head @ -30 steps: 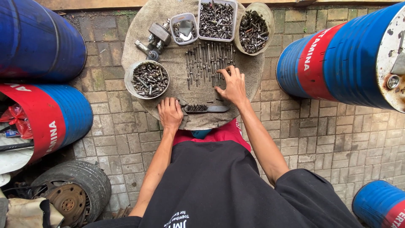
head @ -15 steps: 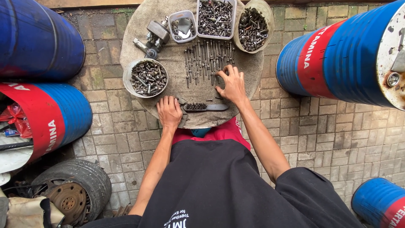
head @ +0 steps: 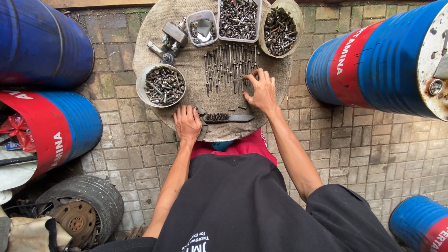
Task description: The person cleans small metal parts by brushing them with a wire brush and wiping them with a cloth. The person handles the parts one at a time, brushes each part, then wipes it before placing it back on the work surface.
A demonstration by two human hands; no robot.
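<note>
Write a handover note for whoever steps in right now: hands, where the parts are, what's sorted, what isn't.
Left hand: flat on the cloth-covered round table, empty, beside the wire brush.
Right hand: fingers spread on the near end of the row of long bolts, gripping nothing.
Parts: round bowl of bolts at left; far edge holds a small square tub, a rectangular tub of screws and a round tub. A metal fitting lies loose.
Done: bolts laid side by side in a row.
Left: row not yet in any container.
</note>
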